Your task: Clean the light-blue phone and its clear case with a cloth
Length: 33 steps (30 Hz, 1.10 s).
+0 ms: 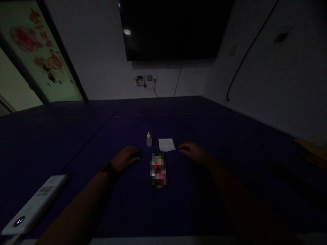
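My left hand (pixel 126 158), with a dark watch (pixel 106 167) on its wrist, rests on the dark blue tabletop with its fingers stretched out and nothing in them. Just beyond its fingertips stands a small clear dropper bottle (pixel 149 141) with a white cap, upright. A folded white wipe or tissue (pixel 166 145) lies flat to the right of the bottle. Close to the wipe's right edge is my right hand (pixel 194 152), its thumb and fingers bent with a gap between them, apparently holding nothing. Between both hands lies a phone-like dark rectangle (pixel 158 170) whose face is pixelated.
A white power bank (pixel 35 204) with a lit display and a cable lies at the near left of the blue table (pixel 122 211). Something yellow (pixel 311 151) is at the right edge. A large dark screen (pixel 176 30) hangs on the wall above sockets (pixel 146 79). The room is dim.
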### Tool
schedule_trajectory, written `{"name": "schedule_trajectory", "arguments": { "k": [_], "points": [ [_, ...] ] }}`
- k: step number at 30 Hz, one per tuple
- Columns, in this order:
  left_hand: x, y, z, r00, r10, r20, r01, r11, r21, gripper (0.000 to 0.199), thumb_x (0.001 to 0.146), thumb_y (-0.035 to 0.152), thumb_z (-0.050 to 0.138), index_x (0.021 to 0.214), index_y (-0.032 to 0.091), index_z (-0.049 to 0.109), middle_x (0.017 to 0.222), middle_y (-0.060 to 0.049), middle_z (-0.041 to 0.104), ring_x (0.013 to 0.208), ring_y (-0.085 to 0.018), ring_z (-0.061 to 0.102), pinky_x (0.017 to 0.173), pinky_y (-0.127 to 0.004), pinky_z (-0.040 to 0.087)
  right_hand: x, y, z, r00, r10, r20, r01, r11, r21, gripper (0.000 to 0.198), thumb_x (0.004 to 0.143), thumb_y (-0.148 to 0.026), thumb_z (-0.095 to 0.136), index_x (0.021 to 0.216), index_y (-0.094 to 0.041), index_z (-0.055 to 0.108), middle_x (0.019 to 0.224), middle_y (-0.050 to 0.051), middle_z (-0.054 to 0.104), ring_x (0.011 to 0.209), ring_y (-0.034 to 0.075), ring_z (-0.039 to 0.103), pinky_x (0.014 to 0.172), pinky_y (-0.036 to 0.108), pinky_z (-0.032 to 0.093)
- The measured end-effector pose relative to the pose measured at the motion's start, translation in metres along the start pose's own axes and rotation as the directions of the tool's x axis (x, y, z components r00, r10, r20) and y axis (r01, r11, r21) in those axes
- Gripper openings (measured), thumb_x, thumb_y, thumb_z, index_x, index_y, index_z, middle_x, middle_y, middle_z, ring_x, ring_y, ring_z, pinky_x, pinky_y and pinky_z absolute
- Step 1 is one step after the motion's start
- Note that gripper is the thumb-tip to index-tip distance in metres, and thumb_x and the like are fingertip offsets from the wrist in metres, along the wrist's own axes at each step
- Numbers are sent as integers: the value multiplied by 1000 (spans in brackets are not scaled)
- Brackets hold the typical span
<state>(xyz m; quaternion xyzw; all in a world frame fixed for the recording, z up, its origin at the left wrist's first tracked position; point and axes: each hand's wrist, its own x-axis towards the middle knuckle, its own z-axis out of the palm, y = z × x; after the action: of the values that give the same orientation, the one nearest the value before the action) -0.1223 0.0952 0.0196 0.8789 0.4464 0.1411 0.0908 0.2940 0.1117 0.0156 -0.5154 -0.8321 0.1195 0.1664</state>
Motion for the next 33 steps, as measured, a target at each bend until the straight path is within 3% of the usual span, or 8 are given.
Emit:
{"name": "schedule_trajectory", "arguments": {
  "k": [3,7,11,25,33],
  "points": [
    [7,16,12,990,128,62,-124,989,-77,70,96,65,55,151,21,55,158,-15,53,150,-30,46,123,-49,38,4,-25,14,989,-145,40,142,988,66,32,99,-46,62,122,-28,76,130,7,74,126,28,64,112,46,46],
    [13,25,23,976,197,90,-184,974,-132,76,94,65,59,156,23,48,160,-17,49,153,-33,41,125,-56,32,8,-46,29,973,-222,61,216,971,102,46,96,-50,69,138,-30,68,141,9,68,132,32,58,114,52,40],
    [17,25,28,978,203,53,-196,974,-112,76,91,64,63,152,20,53,156,-20,53,149,-34,46,124,-56,34,13,-52,34,969,-235,71,227,969,100,51,95,-55,69,140,-31,66,143,10,66,134,35,54,112,57,37],
    [25,23,37,979,206,10,-203,972,-115,73,86,68,64,142,21,64,148,-20,61,144,-36,52,121,-55,39,19,-55,34,963,-253,92,246,966,82,47,96,-55,69,137,-33,68,141,9,68,131,33,55,111,54,36],
    [12,29,24,985,169,19,-166,980,-108,78,92,72,54,149,19,57,157,-21,52,148,-35,48,121,-52,38,8,-56,27,968,-216,127,208,975,75,53,97,-56,66,145,-33,62,152,9,60,139,34,51,114,55,35]
  ]
}}
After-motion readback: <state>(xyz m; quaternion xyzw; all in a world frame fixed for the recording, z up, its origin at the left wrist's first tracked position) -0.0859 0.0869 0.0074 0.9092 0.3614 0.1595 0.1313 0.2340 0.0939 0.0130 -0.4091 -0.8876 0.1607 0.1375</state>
